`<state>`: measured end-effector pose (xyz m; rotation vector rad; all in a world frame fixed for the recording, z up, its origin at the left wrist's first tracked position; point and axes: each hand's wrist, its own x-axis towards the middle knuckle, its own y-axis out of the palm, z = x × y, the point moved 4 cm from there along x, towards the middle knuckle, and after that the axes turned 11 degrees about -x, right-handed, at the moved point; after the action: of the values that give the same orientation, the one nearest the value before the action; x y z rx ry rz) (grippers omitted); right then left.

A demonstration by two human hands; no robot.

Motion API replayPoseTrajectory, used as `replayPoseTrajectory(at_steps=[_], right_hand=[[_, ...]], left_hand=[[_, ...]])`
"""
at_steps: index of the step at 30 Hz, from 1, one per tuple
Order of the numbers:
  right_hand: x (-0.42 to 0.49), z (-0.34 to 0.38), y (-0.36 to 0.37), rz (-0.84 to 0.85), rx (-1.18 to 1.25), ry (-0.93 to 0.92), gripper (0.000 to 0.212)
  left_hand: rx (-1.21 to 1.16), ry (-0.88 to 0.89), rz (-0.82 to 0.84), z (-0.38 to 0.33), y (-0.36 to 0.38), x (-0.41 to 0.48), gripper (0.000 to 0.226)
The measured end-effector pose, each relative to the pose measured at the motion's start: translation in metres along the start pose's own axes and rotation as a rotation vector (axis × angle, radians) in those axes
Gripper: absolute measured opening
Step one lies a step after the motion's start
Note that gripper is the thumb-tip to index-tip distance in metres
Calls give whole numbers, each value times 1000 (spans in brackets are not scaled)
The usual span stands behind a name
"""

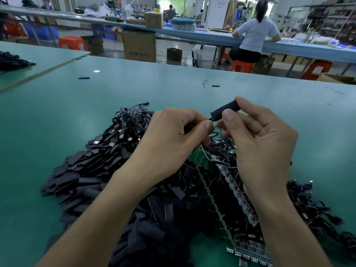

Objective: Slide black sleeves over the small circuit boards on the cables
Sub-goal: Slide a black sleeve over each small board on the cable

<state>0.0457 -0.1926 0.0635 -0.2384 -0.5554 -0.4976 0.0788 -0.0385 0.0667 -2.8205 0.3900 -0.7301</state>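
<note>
Your right hand sits just right of the frame's centre, its grip pinching a black sleeve between thumb and forefinger. The sleeve lies tilted in that pinch. Its upper end is against the forefinger tip, and its lower, open end pokes out past the thumb toward the left.

Your left hand is at centre, almost touching the right, with fingers curled and thumb and forefinger pressed onto a thin black cable. A short bit of that cable shows between the two grips and meets the sleeve's mouth (whether a small board is already inside the sleeve cannot be told).

Both hands hover above the heap on the green bench.

- Below and to the left of your left wrist, loose sleeves lie in a flat, overlapping pile.
- Above them, left of centre, coiled cables with USB plugs are bunched together.
- Under your right forearm, green circuit board strips run toward the bottom of the frame, tangled with wires.

Two stray sleeves lie apart on the bench, one at upper left and one above centre. At upper right a seated person works at another long bench.
</note>
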Motion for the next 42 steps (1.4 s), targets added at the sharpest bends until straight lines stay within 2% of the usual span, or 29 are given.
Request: replayPoseTrajectory(at_steps=[7,14,19,21,24,27,29,31,34,36,39,42], right_hand=[[-3,0,5,38,-13,5,45],[-2,-1,7,103,14,11,41],[0,1,3,115,41,30,26],[3,2,-1,100,77,62,23],[9,1,-10,52,156,118,21],[12,0,-18,-11,169,147,21],[13,-2,-19,-27,135,156,19],[13,-5,-17,-9,15,158,17],[12,-14,-12,96,-275,168,33],[11,-20,-7,207,-425,158,28],[6,-26,0,337,-578,147,20],[1,-30,3,428,-719,149,23]], left_hand=[[11,77,-42,0,0,1,20],[24,85,-32,0,1,0,20],[-13,34,1,0,8,-1,15],[-62,-16,57,3,8,-1,14],[-36,-152,199,14,4,0,29],[-42,-211,230,23,-2,1,24],[-38,-198,191,26,-6,4,19],[-18,-165,75,31,-13,9,19],[43,-141,-259,47,-34,16,21],[127,-129,-431,57,-48,22,24],[236,-149,-539,68,-66,37,31],[358,-223,-543,80,-80,54,44]])
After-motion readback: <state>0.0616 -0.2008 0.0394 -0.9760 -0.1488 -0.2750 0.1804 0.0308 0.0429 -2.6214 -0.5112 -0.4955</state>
